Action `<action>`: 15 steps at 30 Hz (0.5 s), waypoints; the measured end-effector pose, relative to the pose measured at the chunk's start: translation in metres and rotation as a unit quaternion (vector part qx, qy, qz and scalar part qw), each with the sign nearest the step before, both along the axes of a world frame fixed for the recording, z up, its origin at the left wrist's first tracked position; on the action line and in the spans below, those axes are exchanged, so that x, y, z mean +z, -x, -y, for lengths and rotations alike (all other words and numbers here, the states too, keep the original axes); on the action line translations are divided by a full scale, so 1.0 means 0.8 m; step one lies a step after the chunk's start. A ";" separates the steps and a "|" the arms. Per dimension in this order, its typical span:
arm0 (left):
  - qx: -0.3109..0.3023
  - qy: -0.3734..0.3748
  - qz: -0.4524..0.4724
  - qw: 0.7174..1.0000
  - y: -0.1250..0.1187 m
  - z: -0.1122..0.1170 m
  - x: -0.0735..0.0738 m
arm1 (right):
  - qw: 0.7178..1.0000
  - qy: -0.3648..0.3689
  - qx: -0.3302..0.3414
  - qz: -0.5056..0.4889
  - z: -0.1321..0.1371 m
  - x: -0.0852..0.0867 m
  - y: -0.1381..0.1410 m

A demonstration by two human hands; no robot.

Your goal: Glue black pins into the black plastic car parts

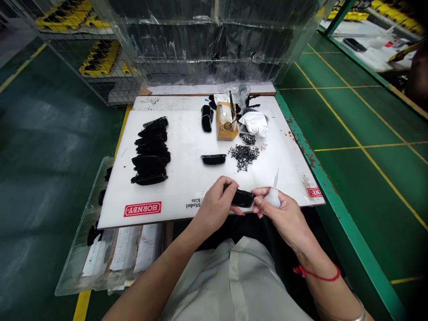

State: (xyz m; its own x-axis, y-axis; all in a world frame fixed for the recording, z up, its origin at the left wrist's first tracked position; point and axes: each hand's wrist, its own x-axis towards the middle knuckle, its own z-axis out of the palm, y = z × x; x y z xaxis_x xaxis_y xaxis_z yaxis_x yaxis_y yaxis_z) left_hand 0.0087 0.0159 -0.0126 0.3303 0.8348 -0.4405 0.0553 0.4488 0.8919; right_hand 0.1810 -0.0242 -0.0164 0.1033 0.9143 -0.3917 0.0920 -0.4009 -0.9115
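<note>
My left hand (pixel 219 200) is closed on a glossy black curved plastic part (pixel 243 199), held just over the table's front edge. In my right hand (pixel 282 214) is a small white squeeze bottle (pixel 273 197), its thin nozzle pointing up. The thumb and fingertips of that hand meet at the right end of the black part; whether they pinch a tiny piece there is too small to tell. Beyond my hands, a similar black part (pixel 214 159) lies on the white board. To its right is a loose pile of small black pieces (pixel 244 157).
Stacked black parts (pixel 150 151) occupy the board's left side. A yellow box (pixel 227 129) with a brush stands at the back, beside a white bundle (pixel 254 124) and plastic bags. A clear tray (pixel 76 263) sits low at left. A green metal beam (pixel 321 178) runs along the right.
</note>
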 end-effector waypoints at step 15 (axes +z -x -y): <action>-0.171 -0.294 -0.244 0.908 -0.013 -0.015 0.021 | 0.998 -0.039 -0.044 0.004 0.008 -0.006 -0.001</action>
State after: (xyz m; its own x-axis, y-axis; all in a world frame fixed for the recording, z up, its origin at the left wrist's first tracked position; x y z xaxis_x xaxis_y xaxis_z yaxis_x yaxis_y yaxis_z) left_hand 0.0191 0.0277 0.0041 0.4996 0.8586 -0.1146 0.5548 -0.2156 0.8036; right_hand 0.1820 -0.0304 -0.0213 0.1870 0.9295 -0.3180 0.0661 -0.3349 -0.9399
